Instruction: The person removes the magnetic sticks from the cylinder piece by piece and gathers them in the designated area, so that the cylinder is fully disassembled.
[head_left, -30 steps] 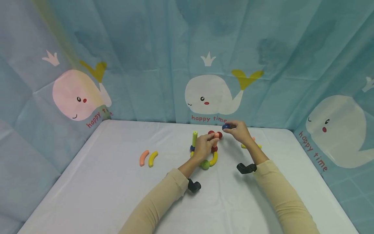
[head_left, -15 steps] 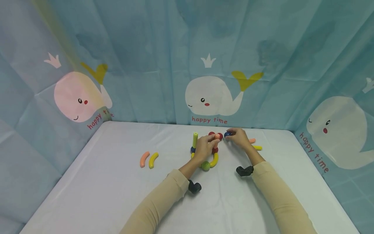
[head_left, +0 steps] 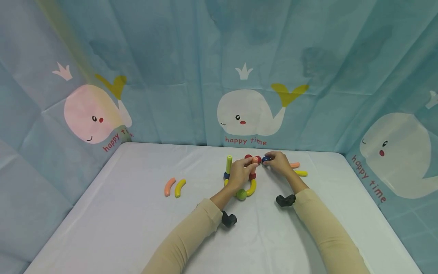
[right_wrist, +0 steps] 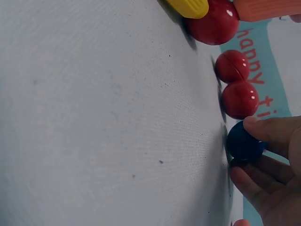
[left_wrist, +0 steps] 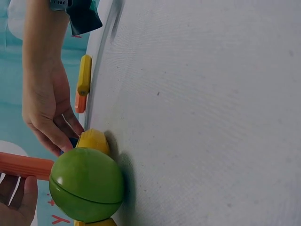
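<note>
My left hand [head_left: 238, 175] grips an upright orange stick [left_wrist: 26, 165], which stands on a red ball [right_wrist: 214, 23] in a joined toy frame. Curved yellow pieces [head_left: 252, 187] and a green ball [left_wrist: 87, 186] form the frame's near side. At its left, a yellow-green stick [head_left: 229, 164] rises from another blue ball [head_left: 226, 175]. Behind the frame, my right hand [head_left: 278, 163] pinches a loose blue ball [right_wrist: 244, 142] between thumb and fingers, low at the table surface. Two loose red balls [right_wrist: 240, 100] sit beside it.
A curved orange piece [head_left: 169, 187] and a curved yellow piece [head_left: 180, 188] lie to the left. Beyond my right hand are an orange stick [head_left: 294, 165] and a yellow one [head_left: 301, 173]. A whale-print curtain [head_left: 164, 76] hangs behind the white table [head_left: 113, 213].
My right hand has come down with the blue ball, from above the table's far edge to the surface beside the red balls. The left hand keeps its hold on the orange stick.
</note>
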`<action>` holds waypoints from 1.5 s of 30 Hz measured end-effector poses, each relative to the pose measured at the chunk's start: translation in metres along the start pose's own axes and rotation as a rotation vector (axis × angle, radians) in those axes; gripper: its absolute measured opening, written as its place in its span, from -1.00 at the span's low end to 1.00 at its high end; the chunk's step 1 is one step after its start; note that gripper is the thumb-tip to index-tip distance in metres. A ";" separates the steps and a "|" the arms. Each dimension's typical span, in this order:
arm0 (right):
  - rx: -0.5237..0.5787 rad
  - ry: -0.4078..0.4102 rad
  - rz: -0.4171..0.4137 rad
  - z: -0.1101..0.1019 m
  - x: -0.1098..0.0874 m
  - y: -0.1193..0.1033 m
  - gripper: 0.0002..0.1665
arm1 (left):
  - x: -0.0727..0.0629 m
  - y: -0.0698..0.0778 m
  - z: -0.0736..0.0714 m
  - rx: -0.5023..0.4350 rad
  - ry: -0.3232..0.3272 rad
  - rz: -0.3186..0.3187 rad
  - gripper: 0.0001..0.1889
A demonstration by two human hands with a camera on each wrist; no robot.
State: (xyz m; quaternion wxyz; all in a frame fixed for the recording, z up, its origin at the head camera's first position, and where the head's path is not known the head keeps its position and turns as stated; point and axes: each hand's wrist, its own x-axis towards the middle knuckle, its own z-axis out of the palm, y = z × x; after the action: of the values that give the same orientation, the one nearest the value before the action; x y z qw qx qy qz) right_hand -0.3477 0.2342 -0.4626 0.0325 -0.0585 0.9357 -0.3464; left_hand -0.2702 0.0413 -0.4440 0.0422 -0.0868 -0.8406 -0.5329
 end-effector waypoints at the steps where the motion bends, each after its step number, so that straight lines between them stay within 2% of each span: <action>1: 0.001 -0.001 -0.003 0.000 0.000 0.000 -0.50 | 0.000 0.000 0.000 0.002 0.001 0.001 -0.58; 6: 0.026 -0.009 -0.002 0.000 0.000 0.000 -0.48 | 0.000 0.000 0.001 -0.005 0.002 -0.005 -0.58; 15: 0.033 -0.019 -0.005 -0.001 -0.001 0.002 -0.47 | -0.001 0.001 0.004 -0.057 -0.011 -0.060 -0.52; 22: 0.039 -0.021 0.014 -0.001 -0.001 0.001 -0.47 | -0.002 0.003 0.004 -0.055 0.000 -0.037 -0.52; 28: 0.049 -0.031 0.026 -0.004 -0.003 -0.001 -0.48 | -0.004 0.004 0.003 -0.084 -0.006 -0.049 -0.53; 39: 0.064 -0.008 -0.003 -0.014 -0.010 -0.006 -0.44 | -0.003 0.007 -0.001 -0.119 0.006 0.009 -0.58; 45: 0.069 0.040 -0.077 -0.022 -0.018 -0.016 -0.43 | -0.007 0.011 -0.008 -0.142 -0.006 0.059 -0.58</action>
State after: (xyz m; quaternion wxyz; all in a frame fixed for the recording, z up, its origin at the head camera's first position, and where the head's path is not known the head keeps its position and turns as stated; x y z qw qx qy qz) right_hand -0.3306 0.2390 -0.4353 0.0024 -0.0862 0.9207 -0.3806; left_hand -0.2610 0.0378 -0.4316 0.0492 -0.1161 -0.7979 -0.5895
